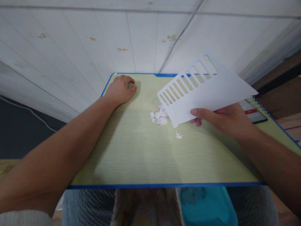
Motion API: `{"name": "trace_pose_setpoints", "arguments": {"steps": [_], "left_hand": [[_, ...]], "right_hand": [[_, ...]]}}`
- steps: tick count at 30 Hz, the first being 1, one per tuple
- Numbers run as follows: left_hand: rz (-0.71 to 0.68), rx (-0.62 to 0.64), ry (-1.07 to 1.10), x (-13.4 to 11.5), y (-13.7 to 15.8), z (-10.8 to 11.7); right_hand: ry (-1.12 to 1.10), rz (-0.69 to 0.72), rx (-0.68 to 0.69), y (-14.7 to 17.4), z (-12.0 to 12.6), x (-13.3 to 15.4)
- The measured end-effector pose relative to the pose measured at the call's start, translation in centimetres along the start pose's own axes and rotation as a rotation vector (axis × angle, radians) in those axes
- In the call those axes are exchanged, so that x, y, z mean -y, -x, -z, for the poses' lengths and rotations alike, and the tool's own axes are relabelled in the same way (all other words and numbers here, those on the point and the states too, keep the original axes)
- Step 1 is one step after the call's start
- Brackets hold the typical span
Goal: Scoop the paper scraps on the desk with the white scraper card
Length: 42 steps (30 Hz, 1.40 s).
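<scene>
My right hand [223, 121] grips a large white slotted plastic sheet [207, 95] by its lower edge, thumb on top and fingers underneath. The sheet tilts above the table, a row of rounded slots running along its far left side and getting longer toward the right. Close to its lower left corner lies a small heap of white paper scraps [161, 116]. A few more bits of paper [178, 135] sit nearer to me. Loosely curled, my left hand [121, 89] rests at the table's far left corner, with nothing visible in it.
The pale table [141, 150] has a blue rim and stands against a white plank wall [143, 40] with a grey cable [181, 34]. A flat dark-edged object [256, 117] lies behind my right hand. Below the front edge are a turquoise tray [209, 207] and an open bag [145, 207].
</scene>
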<state>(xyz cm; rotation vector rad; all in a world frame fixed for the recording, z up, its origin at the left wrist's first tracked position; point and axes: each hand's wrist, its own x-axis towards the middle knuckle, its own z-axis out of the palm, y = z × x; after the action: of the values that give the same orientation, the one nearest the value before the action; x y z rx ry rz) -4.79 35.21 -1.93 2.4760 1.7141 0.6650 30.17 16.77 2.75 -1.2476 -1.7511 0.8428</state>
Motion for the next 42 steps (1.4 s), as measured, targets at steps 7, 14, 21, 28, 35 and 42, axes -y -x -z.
{"name": "trace_pose_setpoints", "arguments": {"steps": [7, 14, 21, 28, 35, 42], "left_hand": [[-0.001, -0.006, -0.013, 0.07, 0.01, -0.17], [0.009, 0.019, 0.003, -0.05, 0.07, 0.03], [0.005, -0.002, 0.004, 0.01, 0.02, -0.1], [0.0, 0.009, 0.004, 0.0, -0.01, -0.03], [-0.006, 0.014, -0.004, -0.19, 0.09, 0.08], [-0.005, 0.029, -0.048, -0.85, 0.42, 0.72]], "right_hand": [[-0.08, 0.02, 0.0, -0.09, 0.22, 0.23], [-0.115, 0.014, 0.048, 0.0, 0.24, 0.37], [-0.072, 0.0, 0.025, 0.01, 0.16, 0.32], [-0.123, -0.01, 0.112, 0.1, 0.41, 0.21], [-0.085, -0.009, 0.112, 0.12, 0.75, -0.27], [-0.181, -0.028, 0.197, 0.1, 0.77, 0.02]]}}
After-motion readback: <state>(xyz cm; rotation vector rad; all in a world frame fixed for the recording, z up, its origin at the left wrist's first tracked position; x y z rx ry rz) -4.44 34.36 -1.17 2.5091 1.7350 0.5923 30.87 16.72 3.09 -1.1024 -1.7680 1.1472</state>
